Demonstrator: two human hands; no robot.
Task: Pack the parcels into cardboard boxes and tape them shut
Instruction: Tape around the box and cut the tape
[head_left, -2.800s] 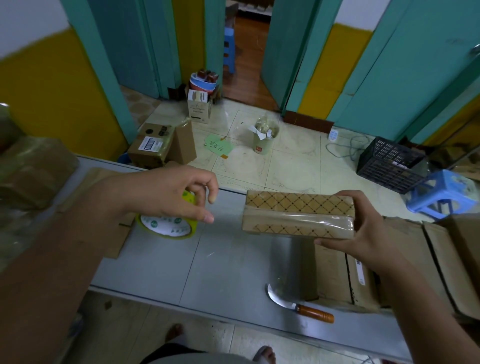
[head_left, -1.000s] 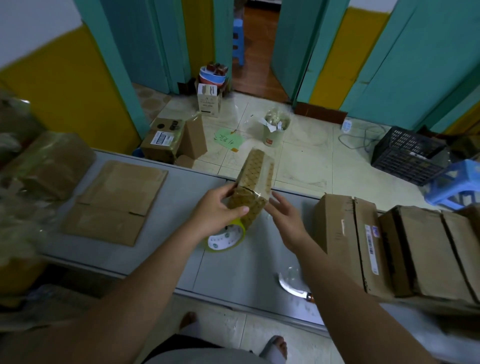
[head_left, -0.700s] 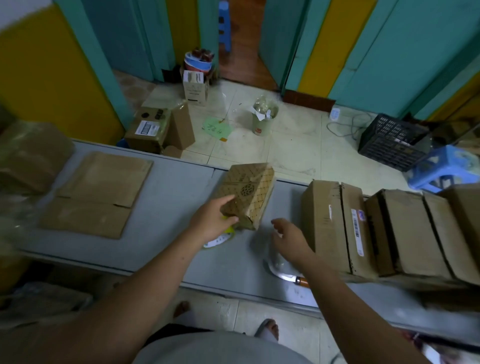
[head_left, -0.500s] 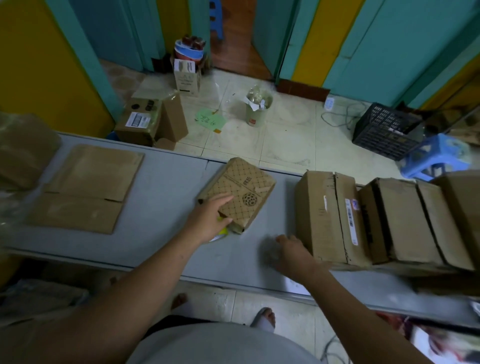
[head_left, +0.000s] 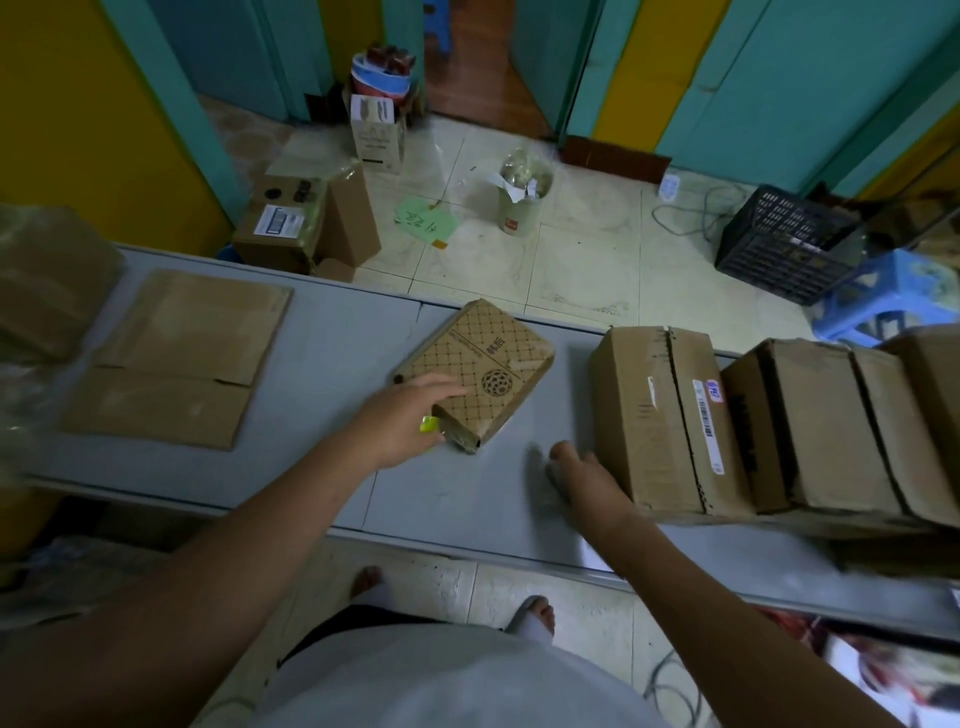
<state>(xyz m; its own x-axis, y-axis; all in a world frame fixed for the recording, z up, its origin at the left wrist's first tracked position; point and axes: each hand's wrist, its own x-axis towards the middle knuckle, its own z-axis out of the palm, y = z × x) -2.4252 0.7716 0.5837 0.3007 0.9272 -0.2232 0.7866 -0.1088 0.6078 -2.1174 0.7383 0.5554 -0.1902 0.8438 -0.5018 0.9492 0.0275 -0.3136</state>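
A flat brown parcel (head_left: 491, 358) with a diamond print lies at an angle on the grey table (head_left: 332, 338). My left hand (head_left: 400, 426) rests on its near corner, fingers stretched over the top. A sliver of the yellow-green tape roll (head_left: 428, 425) shows under that hand. My right hand (head_left: 579, 473) is down on the table beside a taped cardboard box (head_left: 654, 415), fingers curled downward. What lies under it is hidden.
More taped boxes (head_left: 821, 421) stand in a row to the right. Flattened cardboard (head_left: 182, 353) lies on the table's left, with plastic-wrapped bundles (head_left: 47, 280) beyond it. On the floor past the table are a box (head_left: 291, 223), a bin (head_left: 522, 197), a black crate (head_left: 779, 244) and a blue stool (head_left: 883, 296).
The parcel passed from my right hand to my left and was laid flat on the table over the tape roll. My right hand dropped onto the spot where the knife lay.
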